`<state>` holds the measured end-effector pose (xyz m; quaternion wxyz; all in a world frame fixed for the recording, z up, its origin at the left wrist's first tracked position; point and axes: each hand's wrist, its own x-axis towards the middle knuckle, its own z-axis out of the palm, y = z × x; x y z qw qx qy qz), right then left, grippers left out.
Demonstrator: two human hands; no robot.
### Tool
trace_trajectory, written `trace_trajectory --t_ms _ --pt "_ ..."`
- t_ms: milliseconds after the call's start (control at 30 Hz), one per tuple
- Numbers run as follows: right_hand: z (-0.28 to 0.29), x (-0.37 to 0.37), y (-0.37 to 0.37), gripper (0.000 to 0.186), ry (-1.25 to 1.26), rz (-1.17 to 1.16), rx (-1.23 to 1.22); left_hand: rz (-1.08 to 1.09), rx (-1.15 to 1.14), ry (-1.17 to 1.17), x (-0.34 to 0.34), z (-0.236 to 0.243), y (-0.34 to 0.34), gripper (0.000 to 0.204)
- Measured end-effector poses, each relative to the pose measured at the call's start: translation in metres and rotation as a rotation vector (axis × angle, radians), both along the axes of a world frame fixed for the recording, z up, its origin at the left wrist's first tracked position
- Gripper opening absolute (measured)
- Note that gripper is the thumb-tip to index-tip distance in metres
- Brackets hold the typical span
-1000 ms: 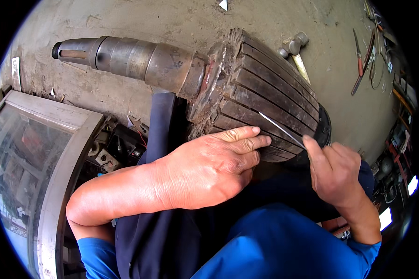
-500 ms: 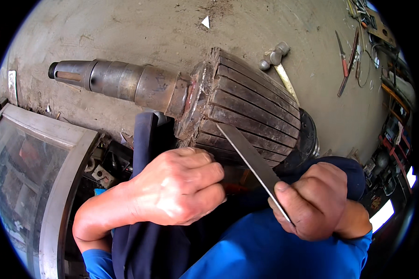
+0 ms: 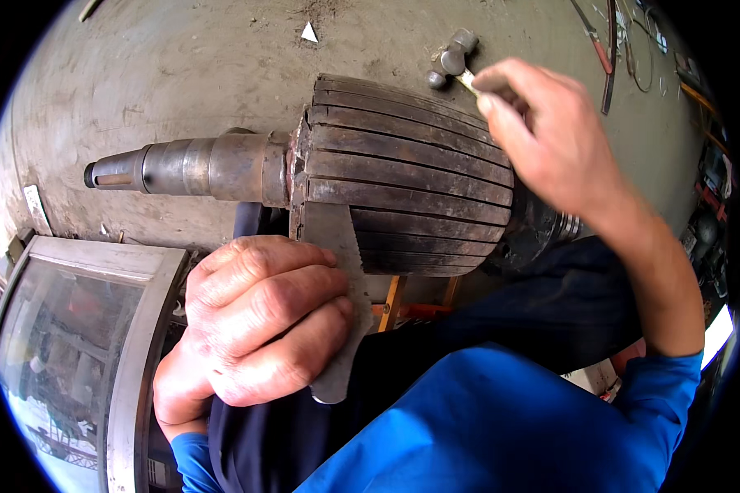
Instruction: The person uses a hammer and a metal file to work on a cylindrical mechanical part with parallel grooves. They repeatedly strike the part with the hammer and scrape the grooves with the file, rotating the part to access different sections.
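Observation:
A heavy steel rotor (image 3: 411,164) with long slots and a stepped shaft (image 3: 191,168) lies across the view in front of me. My left hand (image 3: 263,316) is closed round a flat metal blade (image 3: 341,271) with a finely toothed edge. The blade's upper end rests against the lower left part of the slotted body. Beyond the rotor, a ball-peen hammer (image 3: 453,60) lies on the ground. My right hand (image 3: 551,135) reaches over the rotor's right end, its fingers curled on the hammer's pale handle; most of the handle is hidden behind the hand.
A framed glass panel (image 3: 131,345) stands at the lower left. Orange supports (image 3: 392,304) show beneath the rotor. At the far right, a red-handled tool (image 3: 598,49), cables and other clutter lie on the floor. A small white triangular scrap (image 3: 309,32) sits at the back.
The blade has passed from my right hand to my left, its upper end now at the rotor's left edge. My right hand has moved up and away to the hammer. The view has turned.

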<state>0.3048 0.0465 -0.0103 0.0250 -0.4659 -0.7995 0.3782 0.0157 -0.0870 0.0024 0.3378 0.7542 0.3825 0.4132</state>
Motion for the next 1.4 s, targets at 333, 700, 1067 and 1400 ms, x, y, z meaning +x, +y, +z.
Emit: trace_trajectory --t_ms 333,700,1067,1400 --pt "-0.190 0.059 0.031 0.036 -0.779 0.032 -0.266 -0.077 -0.060 -0.031 -0.008 0.002 0.002 0.024" --pt "-0.146 0.071 0.057 0.042 -0.538 0.094 -0.135 -0.076 -0.038 0.149 -0.002 0.015 0.003 0.026" --pt "0.188 0.011 -0.074 0.048 0.175 0.212 -0.148 -0.046 0.092 0.118 -0.008 0.000 -0.001 0.030" --pt "0.195 -0.043 -0.117 0.052 0.268 0.242 -0.024 -0.031 0.094 0.087 -0.009 -0.008 -0.009 0.024"
